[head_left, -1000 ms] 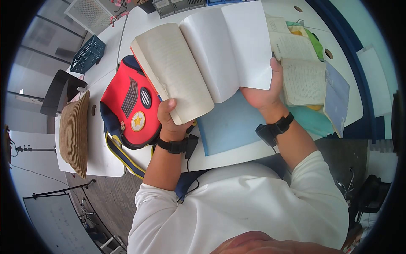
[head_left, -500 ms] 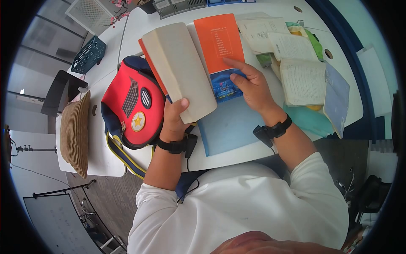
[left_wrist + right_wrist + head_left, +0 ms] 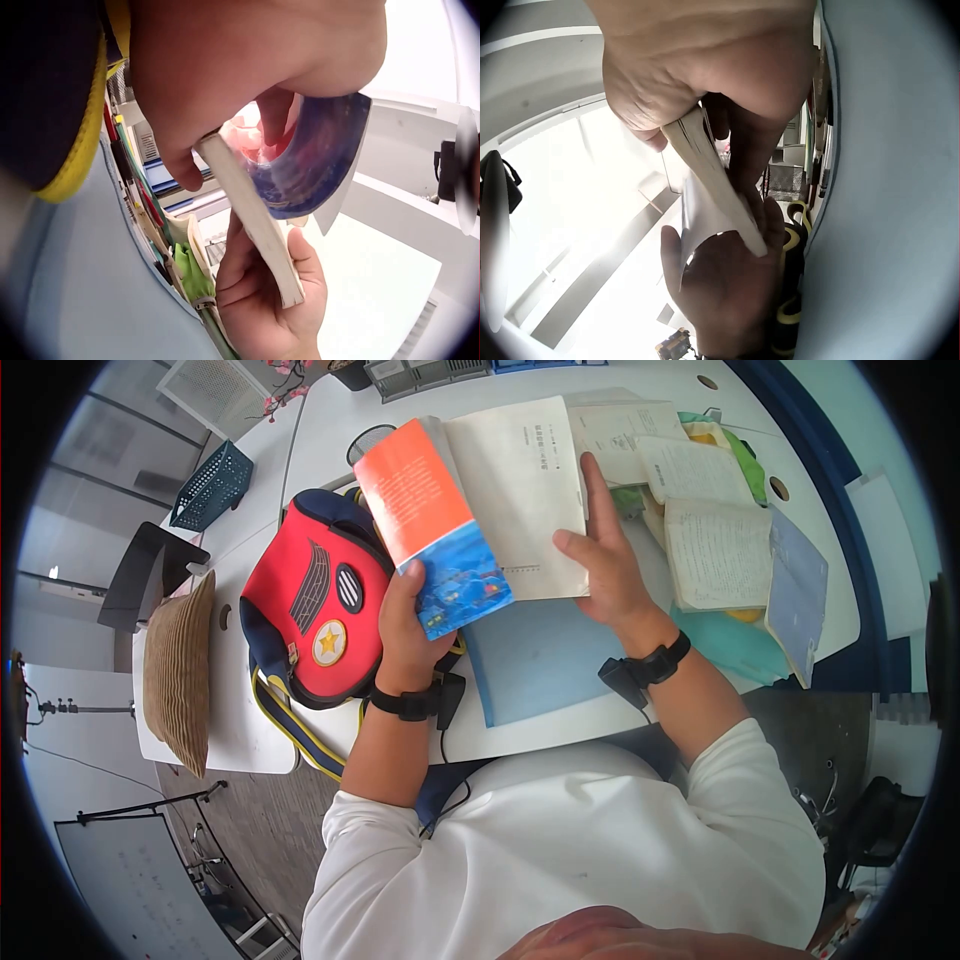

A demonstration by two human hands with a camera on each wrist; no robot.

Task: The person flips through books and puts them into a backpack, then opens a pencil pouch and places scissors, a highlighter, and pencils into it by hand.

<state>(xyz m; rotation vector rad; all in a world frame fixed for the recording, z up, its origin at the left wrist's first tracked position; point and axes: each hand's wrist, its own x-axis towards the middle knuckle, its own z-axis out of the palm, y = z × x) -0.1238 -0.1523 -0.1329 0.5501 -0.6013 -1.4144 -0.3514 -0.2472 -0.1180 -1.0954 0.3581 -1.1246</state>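
A book (image 3: 530, 490) is held up between both hands, its orange and blue cover flap (image 3: 425, 500) lying over the left part and a page with printed characters showing on the right. The left hand (image 3: 410, 630) grips the lower left corner, thumb on the blue part. At the book's right edge the right hand (image 3: 615, 575) holds it, thumb on the page and fingers behind. In the left wrist view the page block (image 3: 251, 217) is seen edge-on between the left hand (image 3: 255, 60) and right hand (image 3: 270, 300); the right wrist view shows the block (image 3: 712, 176) likewise.
A red backpack (image 3: 330, 600) lies left of the book, a blue folder (image 3: 540, 660) below it. Open notebooks (image 3: 715, 550) and a teal pouch (image 3: 730, 645) are at the right. A basket (image 3: 212, 485) and a brown cushion (image 3: 178, 670) sit at the far left.
The page block has moved from the left side to the right, into the right hand. The cover flap now lies at the left, where its orange and blue side shows under the left thumb.
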